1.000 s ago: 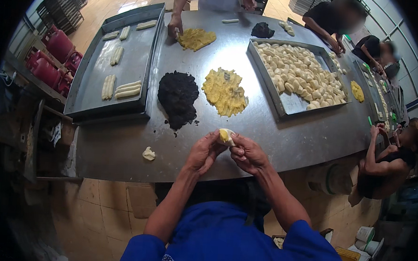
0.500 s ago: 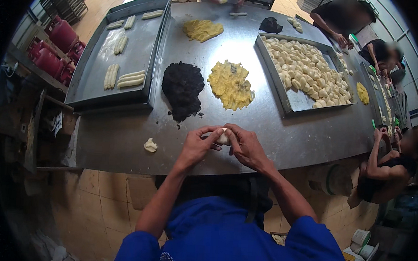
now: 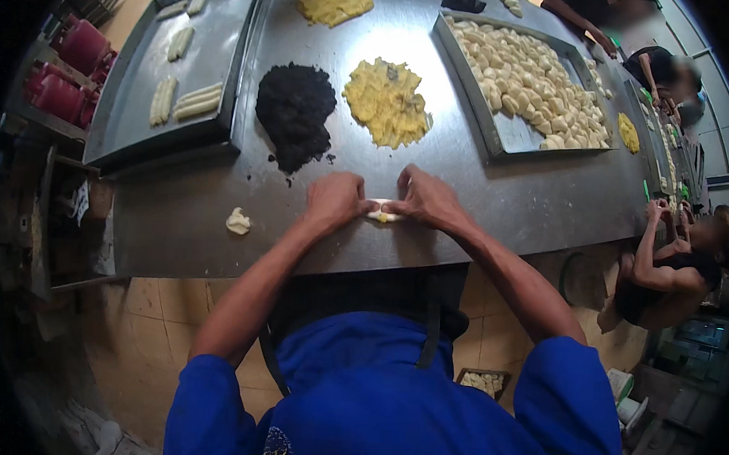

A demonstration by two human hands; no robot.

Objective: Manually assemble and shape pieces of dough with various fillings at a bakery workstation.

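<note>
A small piece of pale dough (image 3: 380,205) lies at the table's near edge, pulled out sideways, with a bit of yellow filling showing on its near side. On its left end press the curled fingers and thumb of my left hand (image 3: 335,200). My right hand (image 3: 425,200) grips the other end, thumb on top and fingers bent. Beyond the hands sit a mound of dark crumbly filling (image 3: 294,115) and a flattened heap of yellow filling (image 3: 388,101). A loose scrap of dough (image 3: 238,221) rests left of my left forearm.
A metal tray (image 3: 243,98) at the left carries several dough sticks. Another tray (image 3: 489,135) at the right is heaped with dough pieces. More yellow filling (image 3: 335,6) lies farther back on the steel table. Other people (image 3: 667,276) work along the right side.
The rounded dough between my fingertips is now stretched out on the table, yellow filling exposed. My hands have moved apart and turned downward. The whole view has shifted, so the table appears higher.
</note>
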